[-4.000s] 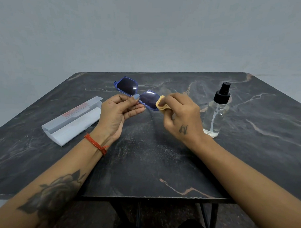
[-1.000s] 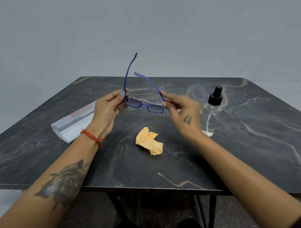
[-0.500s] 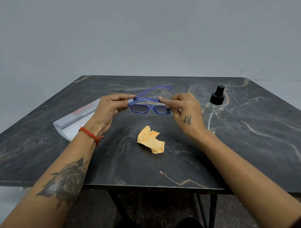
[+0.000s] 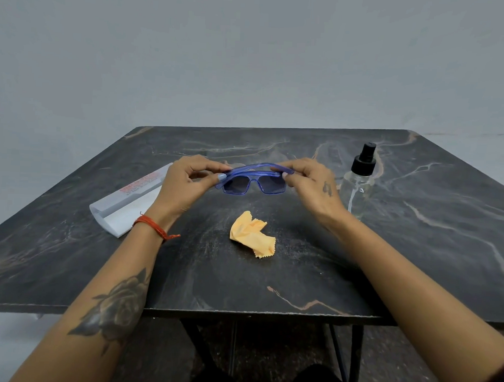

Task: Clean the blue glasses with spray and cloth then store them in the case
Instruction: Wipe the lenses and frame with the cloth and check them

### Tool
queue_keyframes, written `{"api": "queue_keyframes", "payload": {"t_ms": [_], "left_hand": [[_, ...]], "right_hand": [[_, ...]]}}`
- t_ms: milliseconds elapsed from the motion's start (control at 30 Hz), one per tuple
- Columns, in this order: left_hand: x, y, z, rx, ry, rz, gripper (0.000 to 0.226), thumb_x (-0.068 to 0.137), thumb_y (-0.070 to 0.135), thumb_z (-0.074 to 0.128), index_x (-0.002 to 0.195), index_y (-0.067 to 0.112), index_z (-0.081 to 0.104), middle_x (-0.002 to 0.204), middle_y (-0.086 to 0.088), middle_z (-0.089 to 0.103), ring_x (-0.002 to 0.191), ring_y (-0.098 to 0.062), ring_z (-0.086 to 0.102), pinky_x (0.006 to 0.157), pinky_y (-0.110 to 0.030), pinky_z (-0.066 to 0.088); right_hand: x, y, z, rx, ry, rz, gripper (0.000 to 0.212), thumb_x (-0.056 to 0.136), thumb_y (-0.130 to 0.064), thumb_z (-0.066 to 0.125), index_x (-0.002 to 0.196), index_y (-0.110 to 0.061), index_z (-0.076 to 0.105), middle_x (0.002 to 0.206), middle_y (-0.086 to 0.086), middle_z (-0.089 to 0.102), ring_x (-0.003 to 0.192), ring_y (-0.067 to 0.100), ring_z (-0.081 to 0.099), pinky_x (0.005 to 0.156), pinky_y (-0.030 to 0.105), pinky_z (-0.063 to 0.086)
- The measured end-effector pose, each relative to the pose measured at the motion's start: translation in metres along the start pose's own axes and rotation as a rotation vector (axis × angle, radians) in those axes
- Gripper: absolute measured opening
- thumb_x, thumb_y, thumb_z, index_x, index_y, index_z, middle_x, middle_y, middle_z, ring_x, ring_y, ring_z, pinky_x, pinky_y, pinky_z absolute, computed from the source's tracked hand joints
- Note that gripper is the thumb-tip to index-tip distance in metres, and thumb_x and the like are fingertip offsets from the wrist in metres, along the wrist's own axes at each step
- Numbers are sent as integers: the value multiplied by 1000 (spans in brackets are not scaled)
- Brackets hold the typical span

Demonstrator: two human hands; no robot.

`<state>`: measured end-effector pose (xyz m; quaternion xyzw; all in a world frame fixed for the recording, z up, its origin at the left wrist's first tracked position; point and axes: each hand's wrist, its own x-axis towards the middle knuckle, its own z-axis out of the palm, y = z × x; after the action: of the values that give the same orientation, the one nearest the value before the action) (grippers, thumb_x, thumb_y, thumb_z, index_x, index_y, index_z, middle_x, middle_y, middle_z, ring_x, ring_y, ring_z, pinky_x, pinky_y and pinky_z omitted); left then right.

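The blue glasses (image 4: 252,182) hang above the middle of the table with both temple arms folded across the top of the frame. My left hand (image 4: 185,185) pinches the frame's left end between thumb and fingers. My right hand (image 4: 311,184) pinches the right end the same way. The orange cloth (image 4: 253,238) lies crumpled on the table, just in front of the glasses and apart from both hands. A clear spray bottle (image 4: 358,183) with a black pump stands upright to the right of my right hand. The white case (image 4: 127,203) lies open on the left, partly behind my left wrist.
The dark marble table (image 4: 414,253) has its front edge close to me, with black metal legs below. A plain grey wall stands behind it.
Four seconds ago my right hand rubbed a lens with the cloth. The cloth now lies on the table. Both raised temple arms have folded down onto the frame within the last second.
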<state>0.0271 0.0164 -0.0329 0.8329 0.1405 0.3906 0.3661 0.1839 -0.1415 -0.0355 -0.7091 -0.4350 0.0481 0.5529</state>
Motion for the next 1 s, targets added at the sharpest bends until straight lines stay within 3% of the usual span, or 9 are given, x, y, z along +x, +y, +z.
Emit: {"api": "queue_keyframes", "payload": {"t_ms": [133,200,267,333,400,533,633,800,1000], "left_hand": [[0,-3,1,174,63,136,20,81,7,68,97,19,70,83,21,61,83,7,54,76,-4,38],[0,-5,1,239,87,193,18,80,14,66,95,25,69,82,21,61,85,5,51,80,-5,32],[0,-9,1,300,99,236,18,79,15,65,94,21,72,82,15,62,86,3,49,82,-5,28],[1,-12,1,386,107,266,17,79,13,66,94,18,73,83,5,66,88,-10,48,82,-6,27],[2,-16,2,465,109,316,15,78,13,67,91,16,74,82,0,67,87,-20,47,80,-8,28],[0,-21,6,576,81,441,11,78,18,68,87,15,74,77,-1,64,83,-18,43,74,-16,29],[-2,-24,9,615,64,511,12,78,21,66,84,15,75,74,-1,63,82,-16,43,68,-26,38],[-4,-24,14,700,-42,617,7,71,15,75,78,15,76,68,0,63,78,-16,42,59,-35,46],[-9,-18,17,757,-137,647,13,64,10,81,74,16,76,68,0,64,81,-15,41,62,-31,41]], "right_hand": [[0,-6,-3,208,-29,96,23,81,-13,54,95,-13,73,80,-5,58,65,1,48,58,11,36],[0,-7,-5,233,-57,91,31,70,-24,48,87,-18,73,78,-1,60,61,4,46,54,16,36],[0,-7,-6,215,-85,104,28,72,-32,51,84,-19,73,81,1,62,65,9,47,56,20,36],[0,-4,-7,65,-85,43,22,83,-34,63,93,-16,74,81,-7,60,69,3,49,62,16,36],[2,5,-5,-251,-70,-149,18,85,-26,66,99,-18,73,82,-5,61,70,1,47,63,14,35],[0,14,-1,-627,-44,-467,14,78,-13,73,92,-12,74,80,5,63,70,22,56,59,29,45],[-3,15,-2,-769,6,-631,13,67,-9,81,78,-12,75,68,3,63,61,27,60,48,24,41],[-4,15,-4,-962,-90,-672,12,63,-9,80,58,-13,71,54,0,57,50,22,51,38,19,35],[-12,4,-6,-1068,-218,-639,13,58,-8,81,54,-14,70,49,-1,54,44,20,48,39,15,27]]}}
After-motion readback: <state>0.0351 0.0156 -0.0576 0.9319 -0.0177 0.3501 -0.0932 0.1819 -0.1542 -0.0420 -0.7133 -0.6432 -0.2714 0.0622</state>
